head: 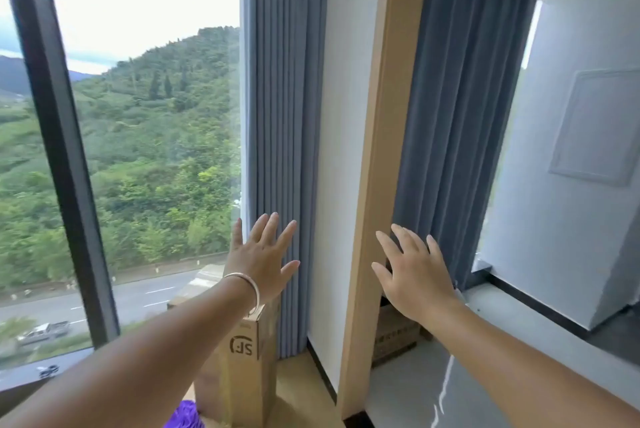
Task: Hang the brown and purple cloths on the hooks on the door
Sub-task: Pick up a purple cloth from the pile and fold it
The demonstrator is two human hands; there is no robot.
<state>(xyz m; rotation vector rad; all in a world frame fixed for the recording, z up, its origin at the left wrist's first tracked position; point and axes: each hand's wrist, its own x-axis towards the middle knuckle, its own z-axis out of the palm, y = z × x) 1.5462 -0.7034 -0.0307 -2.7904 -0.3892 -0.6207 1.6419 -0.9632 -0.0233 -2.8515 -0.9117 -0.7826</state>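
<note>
Big window (pixel 138 116) fills the 9 to 11 o'clock side, dark frame post (pixel 59 150) slanting through it, green hillside and a road with cars outside. Blue-grey curtain (pixel 284 116) hangs at 12 o'clock, just right of the glass, running down to the floor. White wall strip (pixel 341 116) beside it, then a light wooden door frame (pixel 384 150) running top to bottom. Second curtain (pixel 464 116), same colour, at 1 o'clock past the frame. White wall with a framed panel (pixel 599 129) at 3 o'clock.

Tall cardboard box (pixel 242 365) at 6 o'clock, standing upright on the floor, "SF" logo printed on it upside down. Another box (pixel 394 334) lower down behind the wooden frame, partly hidden.

Left hand (pixel 259 254) raised in front of the first curtain, fingers straight and spread wide, holding nothing; silver bracelet (pixel 247 289) on the wrist. Right hand (pixel 415 275) raised at 4 o'clock of centre, in front of the wooden frame and second curtain, fingers also spread wide, holding nothing. Cannot tell if either hand touches the curtain.

Purple cloth (pixel 185 415) only a small bit visible at the bottom edge, 6 o'clock, just left of the tall box, under the left forearm. Brown cloth and hooks not visible.
</note>
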